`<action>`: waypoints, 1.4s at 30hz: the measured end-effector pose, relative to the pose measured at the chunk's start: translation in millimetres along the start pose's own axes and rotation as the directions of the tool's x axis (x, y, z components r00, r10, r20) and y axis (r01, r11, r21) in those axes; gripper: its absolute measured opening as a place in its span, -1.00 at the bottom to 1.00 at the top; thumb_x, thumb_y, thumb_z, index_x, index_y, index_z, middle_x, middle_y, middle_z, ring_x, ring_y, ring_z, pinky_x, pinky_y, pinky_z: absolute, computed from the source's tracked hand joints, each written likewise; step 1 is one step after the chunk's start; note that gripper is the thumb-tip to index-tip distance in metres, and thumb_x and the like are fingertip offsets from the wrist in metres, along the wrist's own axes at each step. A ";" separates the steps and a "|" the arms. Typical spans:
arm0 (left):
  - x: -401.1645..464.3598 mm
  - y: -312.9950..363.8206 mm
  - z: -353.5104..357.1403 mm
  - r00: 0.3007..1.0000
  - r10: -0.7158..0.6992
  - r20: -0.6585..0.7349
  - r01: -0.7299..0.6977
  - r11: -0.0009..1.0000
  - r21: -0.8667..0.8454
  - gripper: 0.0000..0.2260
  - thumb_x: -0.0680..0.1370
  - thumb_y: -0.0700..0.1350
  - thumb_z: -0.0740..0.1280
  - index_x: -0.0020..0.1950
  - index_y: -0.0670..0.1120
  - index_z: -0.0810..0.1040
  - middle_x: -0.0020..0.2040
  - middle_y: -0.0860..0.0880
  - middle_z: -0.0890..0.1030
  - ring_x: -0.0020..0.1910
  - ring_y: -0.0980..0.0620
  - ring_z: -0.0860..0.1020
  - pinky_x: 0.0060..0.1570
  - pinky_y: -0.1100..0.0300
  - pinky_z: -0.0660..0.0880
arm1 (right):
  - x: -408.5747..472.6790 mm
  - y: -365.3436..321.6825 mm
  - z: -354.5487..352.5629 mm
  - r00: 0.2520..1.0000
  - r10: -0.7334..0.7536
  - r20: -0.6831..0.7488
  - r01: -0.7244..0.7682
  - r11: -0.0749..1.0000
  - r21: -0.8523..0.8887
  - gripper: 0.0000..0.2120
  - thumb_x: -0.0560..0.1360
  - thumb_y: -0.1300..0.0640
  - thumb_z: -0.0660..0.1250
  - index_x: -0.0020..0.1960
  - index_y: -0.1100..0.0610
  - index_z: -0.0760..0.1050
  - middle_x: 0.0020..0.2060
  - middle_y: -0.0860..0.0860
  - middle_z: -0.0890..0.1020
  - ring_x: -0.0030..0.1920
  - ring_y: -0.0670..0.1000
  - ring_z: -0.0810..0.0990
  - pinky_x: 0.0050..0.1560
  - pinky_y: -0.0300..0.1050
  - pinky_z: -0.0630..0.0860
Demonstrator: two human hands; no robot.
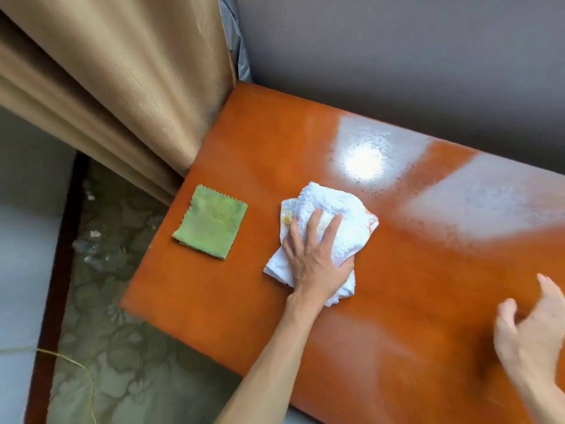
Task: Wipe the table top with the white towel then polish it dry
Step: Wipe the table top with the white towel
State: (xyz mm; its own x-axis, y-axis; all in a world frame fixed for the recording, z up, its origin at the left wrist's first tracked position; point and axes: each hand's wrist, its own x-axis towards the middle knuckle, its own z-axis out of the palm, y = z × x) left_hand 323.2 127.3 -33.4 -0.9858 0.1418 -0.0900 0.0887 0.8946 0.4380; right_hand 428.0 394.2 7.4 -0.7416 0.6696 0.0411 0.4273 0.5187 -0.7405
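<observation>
left hand pressed flat, fingers spread, on white towel | wet table top stretched rightward | right hand loose, empty

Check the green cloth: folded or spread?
Folded: the green cloth lies flat as a neat square with layered edges showing along its near side.

Both forearms are bare, no sleeves, and the left hand and right hand wear nothing.
</observation>
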 end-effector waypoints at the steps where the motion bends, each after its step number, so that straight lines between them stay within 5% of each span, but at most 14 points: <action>1: -2.5 -7.4 -6.8 0.998 0.037 0.042 -0.033 0.996 -0.082 -0.33 0.42 0.30 0.32 0.51 0.19 0.31 0.57 0.07 0.23 0.58 -0.19 0.07 0.44 -0.20 0.18 | -19.9 -6.5 19.4 0.994 0.074 0.084 -0.061 0.986 -0.154 -0.50 0.55 0.16 0.17 0.48 0.18 0.26 0.44 0.13 0.36 0.43 0.24 0.32 0.46 0.16 0.25; 4: -10.0 -52.0 -42.8 0.985 0.158 -0.067 -0.171 0.944 -0.281 -0.56 0.54 0.11 0.33 0.38 0.00 0.52 0.43 -0.01 0.46 0.49 -0.10 0.31 0.39 -0.17 0.33 | -56.0 -58.7 93.3 0.960 0.044 0.277 -0.035 0.999 -0.038 -0.52 0.63 0.10 0.19 0.53 0.00 0.21 0.48 0.07 0.32 0.45 0.14 0.36 0.46 0.17 0.31; 7: -7.2 -129.4 -78.4 0.949 0.121 -0.292 -0.168 0.976 -0.142 -0.75 0.54 -0.15 0.35 0.19 -0.09 0.65 0.24 -0.06 0.61 0.33 -0.14 0.49 0.26 -0.18 0.44 | -75.9 -112.6 157.0 0.906 -0.079 0.417 0.066 0.997 0.045 -0.48 0.60 -0.12 0.14 0.54 -0.06 0.21 0.56 0.00 0.18 0.57 0.03 0.13 0.51 0.08 0.16; 10: 19.5 -196.3 -97.6 0.991 0.012 -0.134 0.001 0.996 0.093 -0.61 0.60 0.06 0.23 0.40 0.01 0.51 0.47 -0.09 0.43 0.52 -0.22 0.26 0.45 -0.28 0.26 | -83.3 -137.9 189.0 0.946 0.039 0.322 -0.017 0.997 -0.073 -0.45 0.54 -0.19 0.16 0.51 -0.10 0.27 0.58 0.04 0.06 0.56 0.06 0.01 0.46 -0.05 0.01; 13: 60.1 -222.6 -93.5 0.996 0.022 0.090 -0.043 0.971 0.233 -0.47 0.65 0.21 -0.01 0.60 0.10 0.21 0.63 -0.10 0.15 0.61 -0.22 0.00 0.52 -0.29 -0.02 | -85.2 -138.0 199.4 0.975 0.024 0.220 0.008 0.990 -0.144 -0.45 0.52 -0.17 0.18 0.46 0.01 0.40 0.54 0.11 0.15 0.51 0.19 0.13 0.45 -0.01 0.10; 18: 177.4 -203.1 -92.5 0.991 0.066 0.114 -0.095 0.960 0.265 -0.49 0.69 0.18 -0.02 0.63 0.09 0.07 0.65 -0.11 0.04 0.62 -0.22 -0.07 0.54 -0.26 -0.13 | -84.1 -135.3 201.8 0.982 0.011 0.188 0.017 0.989 -0.146 -0.48 0.51 -0.15 0.21 0.42 0.01 0.45 0.52 0.10 0.20 0.49 0.18 0.18 0.44 -0.08 0.09; 25: 311.9 -149.8 -82.8 0.983 0.093 0.160 -0.135 0.953 0.271 -0.49 0.70 0.17 -0.06 0.64 0.09 0.00 0.66 -0.10 -0.04 0.62 -0.19 -0.12 0.55 -0.23 -0.17 | -83.1 -126.4 210.0 0.991 -0.046 0.126 0.069 0.980 -0.189 -0.55 0.50 -0.01 0.34 0.37 0.03 0.49 0.48 0.12 0.26 0.44 0.14 0.25 0.38 0.08 0.30; 28: 330.9 -136.0 -87.6 0.984 0.106 0.142 -0.144 0.948 0.284 -0.49 0.69 0.15 -0.03 0.64 0.05 0.05 0.65 -0.13 0.03 0.61 -0.21 -0.05 0.55 -0.25 -0.12 | -81.8 -127.3 204.4 0.982 -0.039 0.187 0.071 0.983 -0.168 -0.53 0.54 -0.10 0.25 0.42 -0.02 0.44 0.51 0.07 0.20 0.48 0.06 0.17 0.44 -0.02 0.20; 31: 291.3 -108.2 -93.8 0.991 0.125 -0.051 -0.114 0.978 0.174 -0.50 0.66 0.05 0.10 0.58 -0.07 0.23 0.59 -0.16 0.22 0.57 -0.19 0.14 0.54 -0.19 0.05 | -76.7 -120.8 184.0 0.946 -0.075 0.316 0.091 0.995 -0.035 -0.51 0.61 -0.17 0.07 0.51 -0.11 0.26 0.53 -0.03 0.13 0.52 -0.17 0.04 0.47 -0.25 -0.01; 34: 187.5 -69.1 -87.0 0.971 0.162 -0.177 -0.176 0.982 -0.064 -0.61 0.60 -0.04 0.21 0.39 -0.12 0.49 0.41 -0.17 0.46 0.39 -0.16 0.40 0.39 -0.14 0.34 | -61.0 -97.1 158.1 0.962 -0.133 0.237 0.132 0.991 0.022 -0.53 0.66 -0.03 0.04 0.54 0.01 0.24 0.51 -0.02 0.26 0.53 -0.12 0.18 0.52 -0.20 0.12; 36: 98.7 -39.5 -65.5 0.987 0.153 -0.051 -0.158 0.982 -0.107 -0.58 0.58 0.07 0.21 0.41 -0.04 0.48 0.40 -0.14 0.47 0.35 -0.19 0.40 0.31 -0.21 0.37 | -49.0 -73.4 146.5 0.979 -0.134 0.153 0.151 0.983 -0.106 -0.54 0.65 0.07 0.03 0.51 0.14 0.30 0.49 0.06 0.35 0.51 0.06 0.29 0.52 0.03 0.20; 39: 5.6 -0.3 -21.3 0.981 0.099 0.169 -0.107 0.993 0.040 -0.34 0.47 0.36 0.20 0.55 0.21 0.25 0.61 -0.16 0.17 0.55 -0.38 0.08 0.44 -0.35 0.06 | -38.5 -41.5 140.9 0.964 -0.200 0.174 0.248 0.914 -0.321 -0.54 0.63 0.12 0.05 0.49 0.20 0.35 0.49 0.15 0.38 0.47 0.24 0.33 0.48 0.22 0.23; 42: -2.1 10.3 4.6 0.994 0.031 0.105 -0.044 0.991 0.128 -0.25 0.36 0.37 0.36 0.53 0.28 0.27 0.61 -0.15 0.18 0.55 -0.41 0.09 0.41 -0.36 0.13 | -39.6 -28.0 144.5 0.925 -0.292 0.243 0.374 0.814 -0.446 -0.55 0.62 0.14 0.08 0.48 0.17 0.38 0.50 0.16 0.36 0.47 0.28 0.31 0.49 0.25 0.21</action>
State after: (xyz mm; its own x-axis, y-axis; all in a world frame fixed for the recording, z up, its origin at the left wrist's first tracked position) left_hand 326.8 138.2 -32.8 -0.9622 0.2130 -0.1696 0.1498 0.9344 0.3232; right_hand 370.7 276.4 -70.4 -0.9364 0.3390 0.0911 0.3011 0.9090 -0.2883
